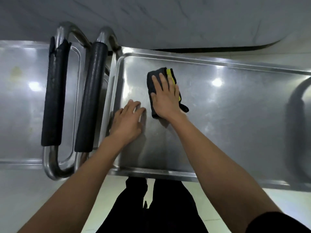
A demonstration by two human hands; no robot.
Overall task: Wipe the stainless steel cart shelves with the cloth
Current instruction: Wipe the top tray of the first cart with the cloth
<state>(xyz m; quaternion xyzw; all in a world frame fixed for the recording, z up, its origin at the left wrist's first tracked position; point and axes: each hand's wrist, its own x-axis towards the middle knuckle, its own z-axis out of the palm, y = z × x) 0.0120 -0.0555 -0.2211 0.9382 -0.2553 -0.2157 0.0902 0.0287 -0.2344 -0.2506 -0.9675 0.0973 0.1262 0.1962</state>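
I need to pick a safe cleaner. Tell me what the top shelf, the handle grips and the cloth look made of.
Top shelf: brushed stainless steel, showing lamp glare and fine scuffs.
Handle grips: probably black foam or rubber sleeves, matte and pebbled, on polished steel tube.
Cloth: soft dark fabric with a yellow face, likely microfibre.

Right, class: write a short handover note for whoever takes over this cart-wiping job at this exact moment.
Right hand: flat, fingers straight, pressing the folded black-and-yellow cloth onto the top shelf, near its handle end.
Left hand: open, resting on the shelf beside the cloth.
Done: cannot tell how far the shelf has been wiped.
Left: the rest of this shelf; the other shelves are out of view.
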